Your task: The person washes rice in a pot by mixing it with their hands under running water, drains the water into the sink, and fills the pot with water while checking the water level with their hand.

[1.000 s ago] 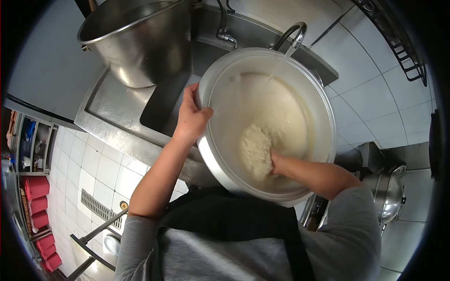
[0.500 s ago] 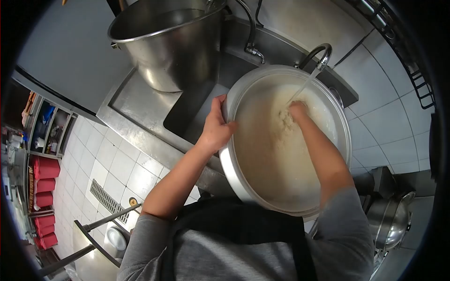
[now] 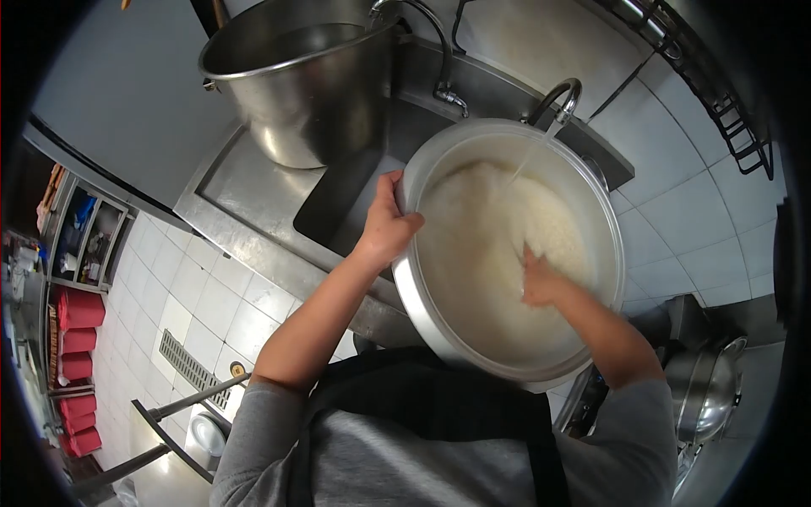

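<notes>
A large round metal pot (image 3: 411, 283) holds cloudy water and pale grains (image 3: 557, 224) that look like rice. Water runs into it from a curved faucet (image 3: 570, 97). My left hand (image 3: 389, 221) grips the pot's left rim, thumb over the edge. Inside the pot, my right hand (image 3: 536, 280) is partly under the cloudy water beside the grains; its fingertips are hidden, so I cannot tell whether they hold anything.
A tall steel pot (image 3: 308, 93) stands on the sink's left side, below a second faucet (image 3: 452, 97). The steel counter edge (image 3: 262, 262) runs below it. Red bins (image 3: 80, 308) are at far left, a metal wok-like vessel (image 3: 705, 393) at right, and a wall rack (image 3: 735, 135) above.
My right hand went from the lower part of the pot up under the stream, then back down to the lower right. The grains have shifted. My left hand stays on the rim.
</notes>
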The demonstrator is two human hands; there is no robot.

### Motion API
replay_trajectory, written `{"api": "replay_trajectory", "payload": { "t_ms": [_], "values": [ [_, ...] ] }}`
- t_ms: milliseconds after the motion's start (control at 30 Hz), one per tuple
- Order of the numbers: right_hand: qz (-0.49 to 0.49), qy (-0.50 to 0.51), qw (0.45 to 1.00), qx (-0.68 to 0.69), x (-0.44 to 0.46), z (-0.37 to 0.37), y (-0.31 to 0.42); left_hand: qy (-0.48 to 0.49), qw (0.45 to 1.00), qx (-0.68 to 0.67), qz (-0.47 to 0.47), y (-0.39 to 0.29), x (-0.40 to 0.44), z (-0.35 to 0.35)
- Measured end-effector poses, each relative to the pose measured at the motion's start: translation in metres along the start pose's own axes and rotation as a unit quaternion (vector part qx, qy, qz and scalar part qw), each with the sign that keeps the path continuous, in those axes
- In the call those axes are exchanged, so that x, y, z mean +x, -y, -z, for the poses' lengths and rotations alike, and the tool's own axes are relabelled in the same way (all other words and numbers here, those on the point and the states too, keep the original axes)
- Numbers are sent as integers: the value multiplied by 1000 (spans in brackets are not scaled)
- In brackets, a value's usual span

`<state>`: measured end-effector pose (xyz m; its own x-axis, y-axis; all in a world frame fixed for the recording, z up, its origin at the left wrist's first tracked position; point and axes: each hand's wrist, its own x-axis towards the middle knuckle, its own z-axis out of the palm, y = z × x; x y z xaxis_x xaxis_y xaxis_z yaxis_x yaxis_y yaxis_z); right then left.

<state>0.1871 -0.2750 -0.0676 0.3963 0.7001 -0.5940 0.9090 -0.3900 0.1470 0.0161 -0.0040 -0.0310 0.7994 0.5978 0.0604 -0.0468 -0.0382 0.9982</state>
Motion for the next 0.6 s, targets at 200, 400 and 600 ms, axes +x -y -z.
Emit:
{"api": "replay_trajectory", "payload": {
  "t_ms": [200,400,600],
  "values": [
    [182,68,955,225,-8,59,11,1,1000,-2,0,-7,-3,-1],
    [40,-141,934,326,97,138,-22,-3,999,-21,26,-23,-8,-5],
    [-32,-214,926,309,198,102,-43,-10,999,-23,41,-20,-6,-6]
  ]
}}
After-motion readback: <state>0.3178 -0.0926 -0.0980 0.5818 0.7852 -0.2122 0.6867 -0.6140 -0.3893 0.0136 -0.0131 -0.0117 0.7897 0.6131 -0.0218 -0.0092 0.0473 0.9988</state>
